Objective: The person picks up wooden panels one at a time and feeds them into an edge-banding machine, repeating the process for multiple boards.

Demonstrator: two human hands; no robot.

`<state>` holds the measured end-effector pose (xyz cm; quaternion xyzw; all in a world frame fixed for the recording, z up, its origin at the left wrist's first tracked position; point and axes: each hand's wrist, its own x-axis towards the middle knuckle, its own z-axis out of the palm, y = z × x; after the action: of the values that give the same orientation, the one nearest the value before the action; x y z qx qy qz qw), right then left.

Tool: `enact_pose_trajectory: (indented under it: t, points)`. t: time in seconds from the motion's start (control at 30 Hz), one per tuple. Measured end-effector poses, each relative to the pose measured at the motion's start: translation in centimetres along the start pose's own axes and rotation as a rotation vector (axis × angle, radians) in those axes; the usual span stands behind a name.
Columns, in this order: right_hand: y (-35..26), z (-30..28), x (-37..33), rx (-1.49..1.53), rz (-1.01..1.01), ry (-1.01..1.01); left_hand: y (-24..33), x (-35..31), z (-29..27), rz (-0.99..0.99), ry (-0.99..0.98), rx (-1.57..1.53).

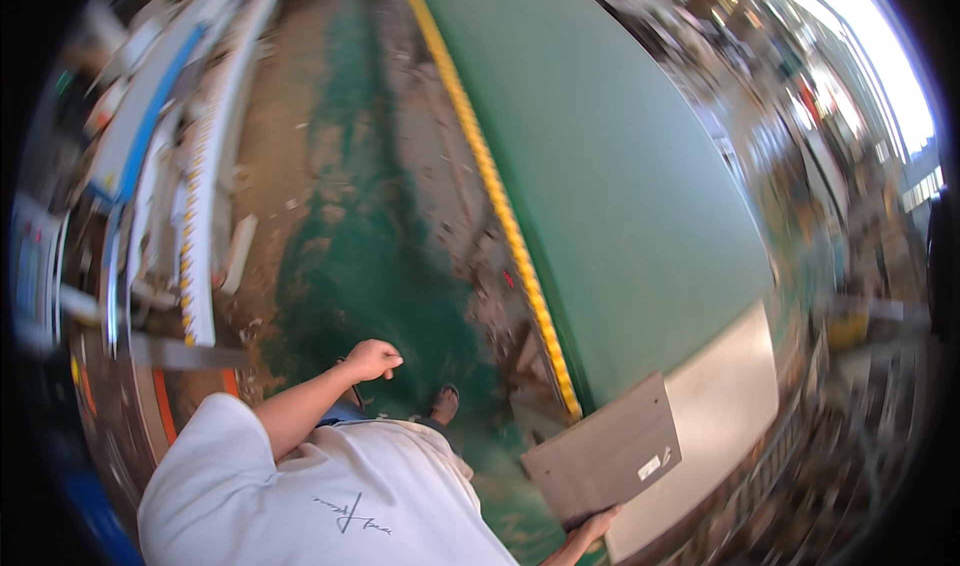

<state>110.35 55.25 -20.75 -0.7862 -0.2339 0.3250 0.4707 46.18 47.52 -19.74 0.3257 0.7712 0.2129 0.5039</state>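
Note:
My right hand [598,524] grips the near edge of a grey-brown rectangular board [605,446], which has a small white label and small dark holes. The board is tilted and overlaps the near corner of a long green surface [610,186] and a larger pale panel [725,396]; whether it rests on them I cannot tell. My left hand [372,360] hangs over the green floor in front of my body, its fingers curled in with nothing visible in them.
A yellow toothed strip [490,181] edges the green surface. On the left runs a long white rail [205,206] with yellow bits, beside a blue-edged machine [155,126]. Scraps and dust litter the floor [350,256] between. Blurred racks [850,436] stand at the right.

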Motion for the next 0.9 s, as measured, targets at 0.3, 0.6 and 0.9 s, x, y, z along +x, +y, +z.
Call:
enact_pose_trajectory:
  t: [0.3, 0.6, 0.9]
  points:
    - [-16.7, 38.1, -33.5, -0.285, -0.745, -0.922, -5.5, -10.4, -18.0, 0.372, 0.222, -1.016]
    - [-9.7, 55.8, -79.7, -0.656, -1.348, -1.675, -35.0, -26.1, -28.7, -0.054, 1.272, -1.351]
    - [3.2, 61.8, -109.4, -1.009, -1.709, -2.103, -48.5, -32.7, -29.9, -0.125, 1.792, -1.780]
